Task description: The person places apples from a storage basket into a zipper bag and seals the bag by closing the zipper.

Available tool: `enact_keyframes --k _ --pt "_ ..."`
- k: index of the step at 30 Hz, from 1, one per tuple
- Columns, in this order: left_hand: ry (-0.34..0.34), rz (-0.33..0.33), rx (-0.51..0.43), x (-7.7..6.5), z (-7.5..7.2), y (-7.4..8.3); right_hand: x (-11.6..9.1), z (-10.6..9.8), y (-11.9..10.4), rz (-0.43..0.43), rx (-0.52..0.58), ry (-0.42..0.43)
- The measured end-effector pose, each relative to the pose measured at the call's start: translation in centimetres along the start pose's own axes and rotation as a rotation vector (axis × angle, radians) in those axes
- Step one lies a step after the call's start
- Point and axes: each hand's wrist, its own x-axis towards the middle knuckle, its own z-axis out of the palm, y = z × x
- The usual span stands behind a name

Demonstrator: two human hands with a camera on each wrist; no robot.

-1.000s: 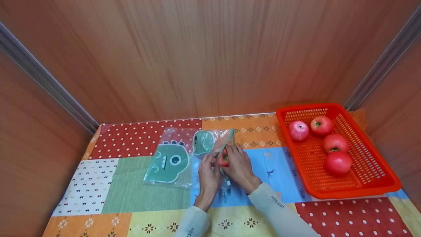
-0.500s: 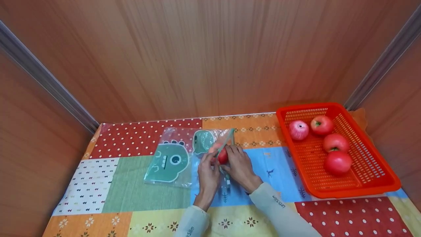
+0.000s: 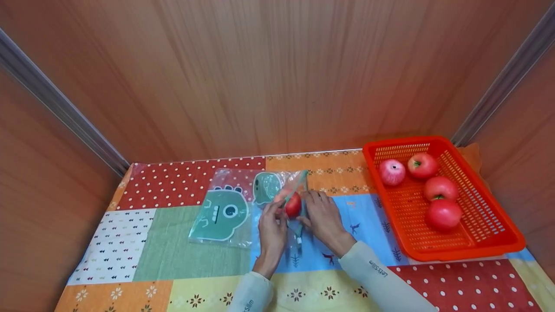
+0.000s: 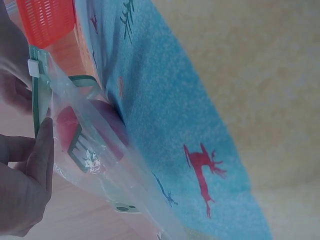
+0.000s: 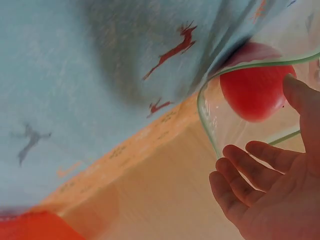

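A clear zip bag [image 3: 263,234] with a green dinosaur print lies on the cloth, its green-edged mouth [image 5: 200,100] spread toward the right. Just inside that mouth sits a red apple [image 3: 293,205], partly behind the film. My left hand [image 3: 272,232] pinches the upper layer of the bag's rim; in the left wrist view a white slider [image 4: 33,68] shows on the green zip. To the right of the apple is my right hand [image 3: 324,219], its fingers spread and loosely bent around nothing. In the right wrist view its thumb overlaps the apple's edge; contact is unclear.
An orange-red basket [image 3: 459,253] stands at the right, with several apples [image 3: 441,189] and a pinkish striped round fruit [image 3: 392,172] in it. A patchwork cloth [image 3: 195,262] covers the table. Wooden panels [image 3: 277,78] close off the back and sides.
The apple has turned and moved slightly left into the bag's mouth. My right hand has let go of it and drawn back to the right. My left hand keeps its hold on the rim.
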Motion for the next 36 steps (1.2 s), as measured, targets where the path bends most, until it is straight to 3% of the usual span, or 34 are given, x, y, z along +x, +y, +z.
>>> enact_keyframes --k 7,16,23,36 --pt "0.005 0.022 -0.005 -0.2 0.0 -0.2 -0.7 -0.9 0.8 -0.049 -0.093 0.036" --pt "-0.007 -0.018 -0.004 -0.3 0.0 -0.1 -1.3 -2.4 1.9 -0.007 -0.109 -0.032" --pt "0.015 0.026 -0.014 -0.4 0.1 -0.4 -1.9 -3.4 2.2 0.003 -0.143 -0.034" --pt "-0.001 0.016 -0.019 -0.4 -0.1 -0.4 -2.9 -5.2 2.8 0.014 -0.143 -0.057"
